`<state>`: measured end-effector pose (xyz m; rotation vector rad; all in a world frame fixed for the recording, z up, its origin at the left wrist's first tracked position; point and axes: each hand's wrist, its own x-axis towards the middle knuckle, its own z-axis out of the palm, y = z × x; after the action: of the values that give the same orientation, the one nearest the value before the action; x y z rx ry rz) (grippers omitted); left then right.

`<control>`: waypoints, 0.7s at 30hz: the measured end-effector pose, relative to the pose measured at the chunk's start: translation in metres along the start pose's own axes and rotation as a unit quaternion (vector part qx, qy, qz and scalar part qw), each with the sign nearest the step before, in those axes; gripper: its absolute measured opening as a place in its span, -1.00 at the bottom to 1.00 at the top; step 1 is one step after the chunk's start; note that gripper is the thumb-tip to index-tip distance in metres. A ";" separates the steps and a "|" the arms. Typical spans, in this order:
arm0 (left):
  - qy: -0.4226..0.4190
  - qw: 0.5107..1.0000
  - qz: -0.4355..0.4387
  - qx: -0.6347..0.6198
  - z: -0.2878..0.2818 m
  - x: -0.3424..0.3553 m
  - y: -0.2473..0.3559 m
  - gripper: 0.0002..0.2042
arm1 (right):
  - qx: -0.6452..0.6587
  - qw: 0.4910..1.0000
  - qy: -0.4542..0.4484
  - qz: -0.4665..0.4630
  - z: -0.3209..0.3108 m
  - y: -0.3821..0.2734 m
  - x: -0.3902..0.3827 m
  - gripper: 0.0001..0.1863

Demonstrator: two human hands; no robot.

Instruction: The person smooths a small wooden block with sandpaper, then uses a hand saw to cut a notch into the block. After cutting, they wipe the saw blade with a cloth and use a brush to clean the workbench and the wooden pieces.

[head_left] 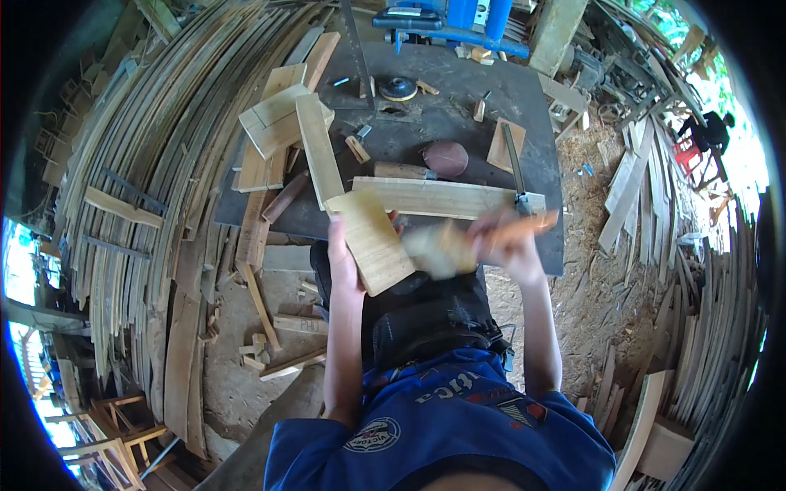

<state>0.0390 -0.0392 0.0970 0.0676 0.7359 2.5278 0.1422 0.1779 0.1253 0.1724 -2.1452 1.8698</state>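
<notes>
My left hand point(347, 260) is closed round the edge of a short, pale wooden board point(375, 244), tilted in front of my lap at the table's near edge. In my right hand point(506, 244) is a brush point(442, 250) with an orange handle, its pale bristle end pointing left toward the board. Motion smears the brush and the right fingers, and I cannot tell whether the bristles touch the board. Behind them, a long pale plank point(426, 196) lies across the dark table point(368, 225). Another narrow plank point(319, 151) reaches away from the held board.
On the table lie a chisel point(358, 147), a reddish-brown sanding disc point(446, 158), a black round disc point(399, 88) and a metal bar clamp point(514, 159). Wooden blocks point(274, 123) are stacked at the left edge. Long timber strips point(176, 123) lean further left. Offcuts point(295, 364) litter the floor.
</notes>
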 end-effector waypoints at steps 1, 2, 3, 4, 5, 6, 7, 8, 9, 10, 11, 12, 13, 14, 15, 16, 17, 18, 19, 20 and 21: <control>0.057 0.990 0.042 0.118 0.003 0.006 -0.002 -0.49 | 0.140 0.972 0.168 0.092 -0.005 0.014 0.013 -0.84; 0.103 0.955 0.099 0.259 -0.008 0.012 -0.003 -0.60 | 0.283 0.898 0.303 0.146 -0.010 0.027 0.028 -0.73; 0.091 0.950 0.107 0.279 -0.012 0.018 -0.006 -0.66 | 0.373 0.826 0.396 0.146 -0.020 0.052 0.041 -0.73; 0.078 0.944 0.114 0.299 -0.013 0.023 -0.010 -0.72 | 0.438 0.798 0.393 0.133 -0.027 0.072 0.048 -0.74; 0.083 0.942 0.126 0.298 -0.009 0.028 -0.015 -0.75 | 0.499 0.764 0.391 0.119 -0.034 0.087 0.050 -0.75; 0.084 0.936 0.143 0.309 0.000 0.026 -0.016 -0.76 | 0.559 0.729 0.379 0.113 -0.032 0.088 0.055 -0.76; 0.053 0.918 0.176 0.350 -0.004 0.029 -0.018 -0.76 | 0.538 0.725 0.409 0.131 -0.026 0.090 0.056 -0.78; 0.022 0.897 0.209 0.390 -0.008 0.034 -0.020 -0.75 | 0.507 0.758 0.388 0.134 -0.020 0.092 0.056 -0.78; 0.015 0.911 0.192 0.365 -0.009 0.034 -0.021 -0.74 | 0.499 0.774 0.359 0.152 -0.013 0.090 0.056 -0.78; 0.009 0.889 0.195 0.415 -0.016 0.031 -0.019 -0.75 | 0.490 0.788 0.330 0.173 -0.004 0.085 0.054 -0.77; 0.007 0.877 0.197 0.439 -0.022 0.031 -0.016 -0.76 | 0.475 0.801 0.308 0.193 0.005 0.079 0.055 -0.75; 0.003 0.865 0.193 0.463 -0.028 0.027 -0.016 -0.77 | 0.460 0.811 0.289 0.215 0.011 0.074 0.054 -0.72; -0.021 0.846 0.196 0.495 -0.026 0.024 -0.015 -0.76 | 0.444 0.823 0.271 0.228 0.013 0.072 0.058 -0.69; -0.044 0.826 0.200 0.526 -0.024 0.021 -0.011 -0.75 | 0.445 0.824 0.277 0.217 0.017 0.072 0.060 -0.66; -0.067 0.803 0.204 0.556 -0.019 0.017 -0.006 -0.75 | 0.446 0.824 0.282 0.207 0.021 0.072 0.062 -0.63; -0.071 0.778 0.197 0.592 -0.012 0.013 -0.001 -0.73 | 0.448 0.823 0.288 0.196 0.023 0.074 0.062 -0.59; -0.076 0.751 0.190 0.628 -0.004 0.011 0.005 -0.71 | 0.465 0.817 0.281 0.193 0.022 0.081 0.062 -0.54; -0.081 0.721 0.186 0.663 0.001 0.010 0.010 -0.69 | 0.530 0.785 0.276 0.163 0.022 0.082 0.061 -0.54; -0.082 0.713 0.205 0.665 0.003 0.009 0.013 -0.66 | 0.591 0.748 0.270 0.132 0.021 0.083 0.060 -0.54; -0.079 0.694 0.193 0.689 0.004 0.007 0.017 -0.66 | 0.648 0.707 0.264 0.100 0.021 0.085 0.060 -0.54; -0.079 0.675 0.180 0.711 0.004 0.004 0.021 -0.67 | 0.671 0.673 0.300 0.083 0.022 0.084 0.058 -0.52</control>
<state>0.0264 -0.0508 0.1106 0.9925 2.5627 1.4985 0.0605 0.1742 0.0601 -0.3291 -0.0741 2.6624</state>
